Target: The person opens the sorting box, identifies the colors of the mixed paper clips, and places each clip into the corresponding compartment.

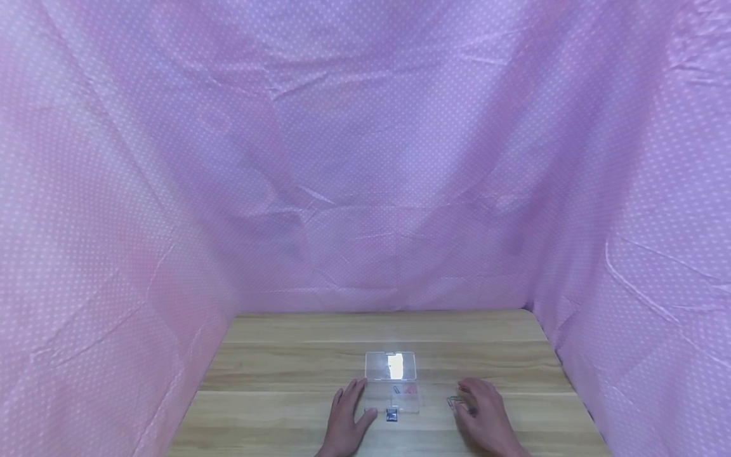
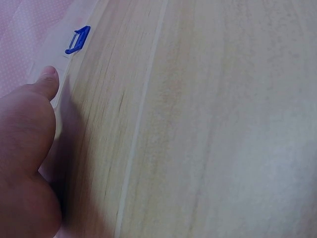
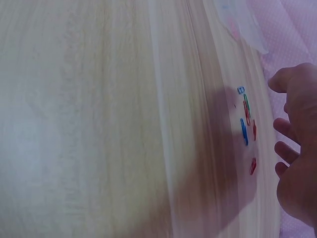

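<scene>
A clear plastic box (image 1: 407, 406) lies on the table with its clear lid (image 1: 375, 367) folded back and a blue latch (image 2: 84, 39) at its front. A few small clips (image 1: 410, 389) show inside it, partly blurred. My left hand (image 1: 344, 419) holds the box's left end, thumb at the front wall and fingers toward the back corner. Right of the box, my right hand (image 1: 484, 412) hovers over loose paper clips (image 1: 453, 402), fingers bent and apart. The right wrist view shows red, green and blue paper clips (image 3: 244, 132) under that hand, and nothing in its fingers.
The wood-grain table (image 1: 274, 362) has a pale line along it. Pink dotted cloth (image 1: 371, 158) hangs behind and on both sides, close to the table's edges. A bright reflection sits on the lid.
</scene>
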Available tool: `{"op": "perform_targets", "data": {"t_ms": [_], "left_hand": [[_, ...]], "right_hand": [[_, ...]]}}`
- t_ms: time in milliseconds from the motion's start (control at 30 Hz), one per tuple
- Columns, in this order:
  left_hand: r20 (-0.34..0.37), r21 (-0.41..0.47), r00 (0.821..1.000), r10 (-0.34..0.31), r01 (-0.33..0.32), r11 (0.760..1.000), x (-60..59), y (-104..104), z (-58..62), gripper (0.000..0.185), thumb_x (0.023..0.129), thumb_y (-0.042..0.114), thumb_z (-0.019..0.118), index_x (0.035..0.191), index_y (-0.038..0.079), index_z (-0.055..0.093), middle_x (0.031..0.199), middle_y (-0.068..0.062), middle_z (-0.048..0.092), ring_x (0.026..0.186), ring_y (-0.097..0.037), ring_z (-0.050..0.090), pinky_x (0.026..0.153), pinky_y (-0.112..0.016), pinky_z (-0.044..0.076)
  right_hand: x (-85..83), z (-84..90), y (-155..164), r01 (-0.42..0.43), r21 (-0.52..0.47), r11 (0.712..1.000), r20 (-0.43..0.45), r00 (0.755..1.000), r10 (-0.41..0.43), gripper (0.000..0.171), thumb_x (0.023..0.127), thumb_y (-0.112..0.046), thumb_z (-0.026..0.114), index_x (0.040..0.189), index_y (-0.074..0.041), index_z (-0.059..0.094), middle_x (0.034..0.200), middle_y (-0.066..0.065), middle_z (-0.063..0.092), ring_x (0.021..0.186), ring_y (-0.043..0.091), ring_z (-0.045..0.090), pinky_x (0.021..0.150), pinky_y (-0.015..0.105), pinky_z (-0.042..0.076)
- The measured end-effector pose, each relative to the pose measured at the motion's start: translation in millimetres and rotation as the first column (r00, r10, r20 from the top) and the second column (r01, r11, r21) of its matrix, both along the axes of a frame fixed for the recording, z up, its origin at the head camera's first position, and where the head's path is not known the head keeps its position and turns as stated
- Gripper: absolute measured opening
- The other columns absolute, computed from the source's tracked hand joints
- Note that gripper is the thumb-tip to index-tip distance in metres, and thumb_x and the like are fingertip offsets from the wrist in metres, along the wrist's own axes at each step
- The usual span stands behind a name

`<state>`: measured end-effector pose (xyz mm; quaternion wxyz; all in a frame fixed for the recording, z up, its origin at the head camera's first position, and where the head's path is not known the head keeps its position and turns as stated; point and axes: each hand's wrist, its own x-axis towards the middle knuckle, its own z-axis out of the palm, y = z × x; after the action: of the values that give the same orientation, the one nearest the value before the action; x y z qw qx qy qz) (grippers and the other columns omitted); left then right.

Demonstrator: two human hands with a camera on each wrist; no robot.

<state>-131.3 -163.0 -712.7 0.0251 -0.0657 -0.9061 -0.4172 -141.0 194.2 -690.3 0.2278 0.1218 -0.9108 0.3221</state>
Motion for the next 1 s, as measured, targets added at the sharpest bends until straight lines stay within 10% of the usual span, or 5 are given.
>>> {"op": "perform_targets", "data": {"t_ms": [433, 1000], "left_hand": [[-0.035, 0.008, 0.999, 0.004, -0.003, 1.000, -0.7, 0, -3.5, 0.073, 0.104, 0.046, 0.079, 0.165, 0.013, 0.056, 0.167, -0.017, 0.061, 0.161, -0.050, 0.048, 0.137, -0.074, 0.021], [-0.064, -0.018, 0.998, 0.016, -0.017, 1.000, -2.6, -2, -12.3, 0.071, 0.105, 0.049, 0.077, 0.165, 0.017, 0.056, 0.166, -0.014, 0.063, 0.161, -0.048, 0.049, 0.134, -0.066, 0.023]], "right_hand": [[7.4, -3.7, 20, 0.032, 0.006, 0.999, 0.142, 0.989, -0.033, 0.042, 0.082, -0.008, 0.093, 0.122, -0.006, 0.080, 0.128, 0.017, 0.080, 0.126, 0.044, 0.070, 0.110, 0.070, 0.049], [9.9, -12.3, 25, 0.024, 0.106, 0.994, 0.187, 0.981, -0.043, 0.023, 0.082, -0.005, 0.095, 0.099, -0.017, 0.084, 0.108, 0.003, 0.078, 0.115, 0.034, 0.071, 0.106, 0.069, 0.057]]}}
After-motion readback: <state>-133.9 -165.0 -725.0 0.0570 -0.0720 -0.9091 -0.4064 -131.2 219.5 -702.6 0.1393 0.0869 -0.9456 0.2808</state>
